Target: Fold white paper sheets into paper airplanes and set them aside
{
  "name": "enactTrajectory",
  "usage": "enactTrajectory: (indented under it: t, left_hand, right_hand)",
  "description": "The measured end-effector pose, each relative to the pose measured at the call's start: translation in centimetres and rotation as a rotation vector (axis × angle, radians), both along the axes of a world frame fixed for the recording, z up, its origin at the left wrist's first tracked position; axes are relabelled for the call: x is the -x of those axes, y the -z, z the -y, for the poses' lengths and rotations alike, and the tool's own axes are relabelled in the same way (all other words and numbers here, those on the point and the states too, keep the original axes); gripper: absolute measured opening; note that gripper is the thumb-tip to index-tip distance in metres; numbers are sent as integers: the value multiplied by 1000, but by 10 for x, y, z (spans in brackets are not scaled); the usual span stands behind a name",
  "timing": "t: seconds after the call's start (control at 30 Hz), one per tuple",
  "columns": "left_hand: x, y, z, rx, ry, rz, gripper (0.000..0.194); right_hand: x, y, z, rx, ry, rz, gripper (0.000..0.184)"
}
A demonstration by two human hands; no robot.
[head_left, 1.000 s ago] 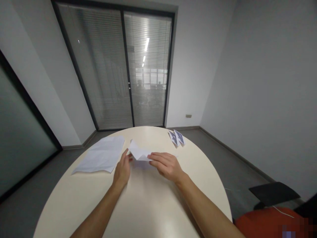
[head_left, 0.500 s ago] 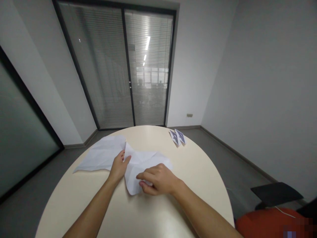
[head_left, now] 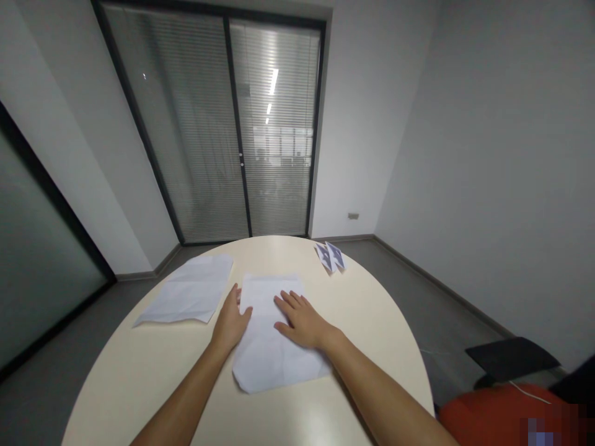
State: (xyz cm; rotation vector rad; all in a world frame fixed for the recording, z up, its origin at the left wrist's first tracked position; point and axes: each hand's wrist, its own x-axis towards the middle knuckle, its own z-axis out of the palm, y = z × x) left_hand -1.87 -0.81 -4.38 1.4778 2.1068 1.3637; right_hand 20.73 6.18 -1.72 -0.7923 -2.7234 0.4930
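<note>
A creased sheet of white paper (head_left: 274, 365) lies flat on the round table in front of me. My right hand (head_left: 300, 321) rests on its right part with the fingers spread. At the sheet's left edge is my left hand (head_left: 232, 322), its thumb over the paper and its fingers apart along the edge; it grips nothing. Farther left lies a second creased white sheet (head_left: 186, 291), apart from both hands.
The round cream table (head_left: 153, 371) fills the lower middle. Two folded papers with dark printing (head_left: 331, 257) stand near its far right edge. A red chair (head_left: 493, 415) with a black armrest (head_left: 511, 359) is at the lower right. Glass doors (head_left: 209, 136) stand behind.
The paper under my hands has gone from lifted and bent to lying flat and nearer me. My right hand has opened from curled fingers and moved slightly away onto it. My left hand has loosened.
</note>
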Motion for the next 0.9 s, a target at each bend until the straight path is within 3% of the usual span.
enactTrajectory:
  t: [0.1,0.2,0.27,0.4,0.57,0.63,0.9]
  left_hand:
    - [-11,1,7,-9,94,-415,71]
    - [-26,1,14,174,286,-596,60]
    - [-35,0,18,298,358,-632,59]
    - [-45,-5,25,357,484,-666,62]
    - [-44,-14,28,334,630,-656,64]
    - [-42,-15,28,321,655,-646,63]
    - [-47,-11,28,328,592,-648,62]
  right_hand:
    - [-4,8,-7,69,38,45,74]
    - [-5,6,-8,60,66,32,72]
    - [-3,3,-8,28,131,29,60]
    - [0,0,-7,-53,230,10,44]
    - [-3,3,-18,-7,18,-2,48]
    - [-7,4,-26,33,-6,15,49]
    - [-14,12,-42,17,387,97,60]
